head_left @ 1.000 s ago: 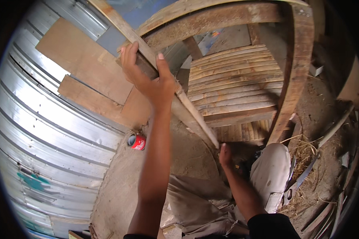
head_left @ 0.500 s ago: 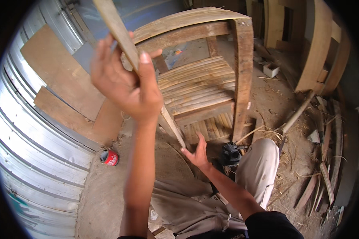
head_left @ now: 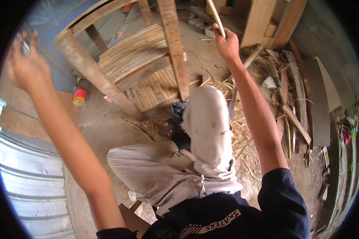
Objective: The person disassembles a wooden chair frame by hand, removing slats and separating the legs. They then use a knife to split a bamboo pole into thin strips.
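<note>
Open air separates the right hand (head_left: pixel 228 44) from the obstructing wooden frame (head_left: pixel 174 47).

Shiny corrugated metal (head_left: pixel 36 189) lines the frame's lower left; a dirt floor (head_left: pixel 92 139) spreads beneath scrap wood (head_left: pixel 297 124) at right, and wooden panels (head_left: pixel 257 24) stand at upper right.

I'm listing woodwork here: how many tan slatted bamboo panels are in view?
2: the upper tan slatted bamboo panel, above a brown wooden rail, and the lower slatted panel, beneath that rail. Others may be hidden.
</note>
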Available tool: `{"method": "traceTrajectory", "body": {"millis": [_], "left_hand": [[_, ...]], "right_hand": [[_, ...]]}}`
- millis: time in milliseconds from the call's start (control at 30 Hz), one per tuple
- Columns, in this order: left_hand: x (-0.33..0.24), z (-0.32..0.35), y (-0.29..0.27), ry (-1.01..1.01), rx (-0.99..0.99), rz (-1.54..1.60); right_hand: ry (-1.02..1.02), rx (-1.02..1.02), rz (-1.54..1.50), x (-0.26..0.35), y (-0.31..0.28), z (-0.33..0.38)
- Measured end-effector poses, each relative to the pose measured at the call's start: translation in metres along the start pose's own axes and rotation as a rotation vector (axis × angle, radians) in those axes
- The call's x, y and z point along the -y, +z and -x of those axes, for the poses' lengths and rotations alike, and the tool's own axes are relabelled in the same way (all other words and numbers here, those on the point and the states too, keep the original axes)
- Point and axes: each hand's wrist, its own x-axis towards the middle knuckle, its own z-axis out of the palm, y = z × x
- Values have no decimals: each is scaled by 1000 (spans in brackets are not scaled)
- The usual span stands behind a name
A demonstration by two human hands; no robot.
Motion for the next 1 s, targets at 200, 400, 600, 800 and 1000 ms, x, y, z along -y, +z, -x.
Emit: {"method": "traceTrajectory", "body": {"millis": [200,400,600,800,1000], "left_hand": [[35,128,-91,-575,14,-250],[29,184,-151,-914,55,-438],[37,152,-167,-954,159,-597],[75,150,-164,-639,321,-1038],[139,112,-154,-637,207,-809]], "right_hand": [[393,21,258,-148,-95,138],[827,44,643,-247,-109,311],[952,283,691,-303,-133,386],[725,385,784,-293,-91,328],[807,636,-457,-177,50,205]]}}
